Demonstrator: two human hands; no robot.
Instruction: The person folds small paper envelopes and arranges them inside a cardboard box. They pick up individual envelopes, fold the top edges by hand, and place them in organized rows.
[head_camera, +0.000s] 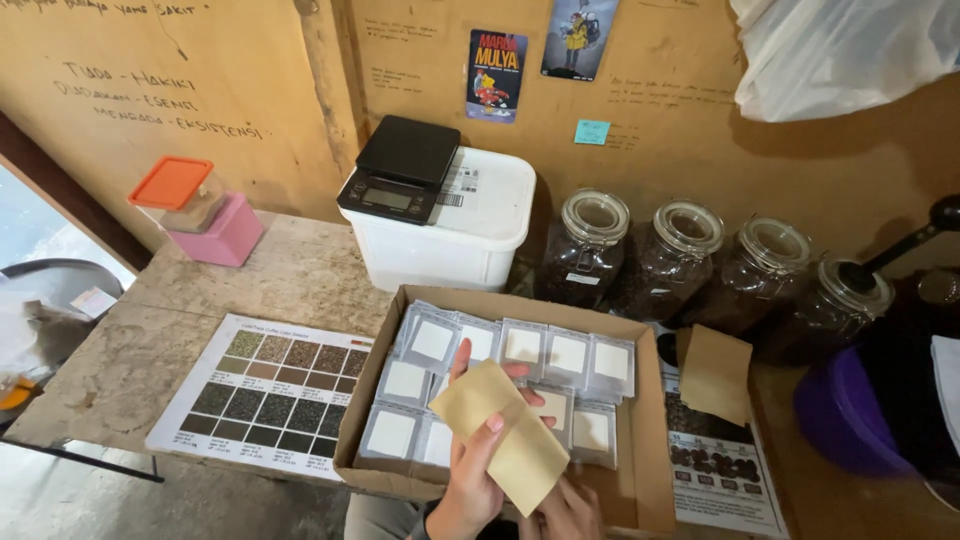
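My left hand (478, 462) grips a flat tan paper pouch (500, 430), held tilted over the near part of an open cardboard box (652, 430). My right hand (568, 512) is at the bottom edge, touching the pouch's lower end from below; only its fingers show. The box holds several small silver pouches (545, 352) with white labels, standing in rows. A second tan pouch (715, 372) leans against the box's right side.
A laminated colour chart (265, 395) lies left of the box. Behind it are a white tub (470, 240) with a black scale (400, 166) on top, several glass jars of coffee beans (665, 262), and a pink container (205, 215). A purple bowl (845, 415) sits at right.
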